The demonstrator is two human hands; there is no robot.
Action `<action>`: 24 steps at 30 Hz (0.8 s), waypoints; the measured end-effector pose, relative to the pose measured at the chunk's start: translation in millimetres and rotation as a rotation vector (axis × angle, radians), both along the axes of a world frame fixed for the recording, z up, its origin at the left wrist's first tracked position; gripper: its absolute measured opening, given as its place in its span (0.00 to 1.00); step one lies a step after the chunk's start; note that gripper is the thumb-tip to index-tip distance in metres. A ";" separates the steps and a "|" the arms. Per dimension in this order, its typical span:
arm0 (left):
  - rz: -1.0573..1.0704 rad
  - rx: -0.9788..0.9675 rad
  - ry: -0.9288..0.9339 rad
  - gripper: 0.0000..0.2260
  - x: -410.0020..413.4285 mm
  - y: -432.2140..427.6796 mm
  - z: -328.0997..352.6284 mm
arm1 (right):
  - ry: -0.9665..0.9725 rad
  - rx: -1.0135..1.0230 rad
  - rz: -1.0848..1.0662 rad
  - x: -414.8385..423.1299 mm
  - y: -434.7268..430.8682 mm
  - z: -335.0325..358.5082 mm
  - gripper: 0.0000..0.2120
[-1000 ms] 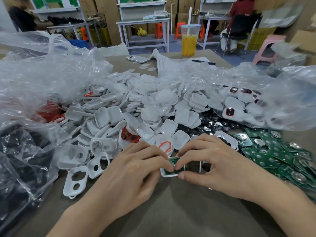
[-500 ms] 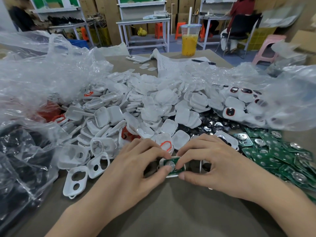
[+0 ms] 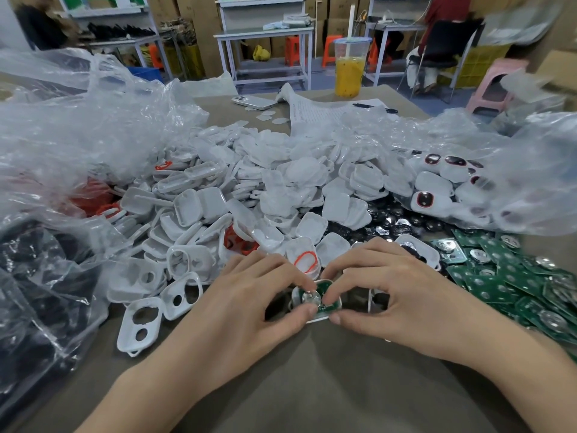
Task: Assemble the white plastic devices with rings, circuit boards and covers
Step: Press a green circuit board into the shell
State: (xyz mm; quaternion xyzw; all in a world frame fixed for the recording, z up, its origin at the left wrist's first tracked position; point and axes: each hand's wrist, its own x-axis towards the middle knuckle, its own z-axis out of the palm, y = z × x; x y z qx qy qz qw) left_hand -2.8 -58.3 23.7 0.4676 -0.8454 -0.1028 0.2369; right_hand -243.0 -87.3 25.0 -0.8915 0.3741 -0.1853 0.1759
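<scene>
- Near the middle of the table point(image 3: 312, 389), our left hand point(image 3: 249, 304) and right hand point(image 3: 396, 295) each pinch the white shell point(image 3: 313, 320), thumbs and forefingers curled round it.
- We should press the circuit board point(image 3: 325, 287) down evenly, corner by corner, until it sits flat.

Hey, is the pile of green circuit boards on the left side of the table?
No, the green circuit boards lie at the right, beside the right hand.

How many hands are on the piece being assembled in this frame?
2. The left hand pinches the white shell at its left end; the right hand pinches its right end, over the green circuit board.
</scene>
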 end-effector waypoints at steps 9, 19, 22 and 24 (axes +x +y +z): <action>-0.030 0.024 0.013 0.11 1.5 -1.0 0.5 | 0.006 0.010 -0.005 0.9 0.4 0.6 0.08; 0.060 -0.121 0.049 0.13 0.9 -0.2 4.1 | -0.004 -0.025 -0.013 1.4 0.4 -2.8 0.08; 0.148 -0.172 0.134 0.17 2.1 -1.0 4.8 | -0.006 -0.030 -0.018 1.8 0.3 -2.9 0.08; 0.185 -0.184 0.164 0.17 1.3 -0.8 4.3 | -0.006 -0.032 -0.018 1.5 0.2 -3.3 0.08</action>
